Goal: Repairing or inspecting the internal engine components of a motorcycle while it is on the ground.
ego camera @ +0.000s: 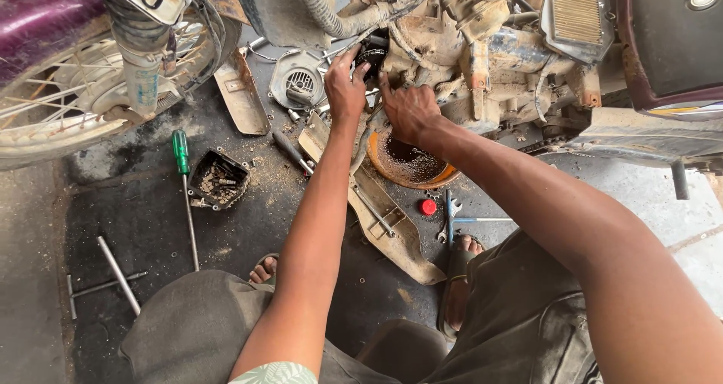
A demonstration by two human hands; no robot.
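Floor: oily concrete under the motorcycle engine [452, 45].
Left hand [345, 90]: your fingers pinch a black part [370, 53] at the engine.
Right hand [408, 111]: your fingers are curled together over the orange pan [449, 176].
Nearby: green screwdriver [181, 152].

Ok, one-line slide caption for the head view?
Both hands, left hand and right hand, work at a grimy motorcycle engine above an orange drain pan.

A small black round part [370, 53] sits pressed against the muddy, rust-brown engine block [452, 60], at its left face, just above the orange drain pan [450, 177]. The pan lies under the engine, dark oil pooled inside.
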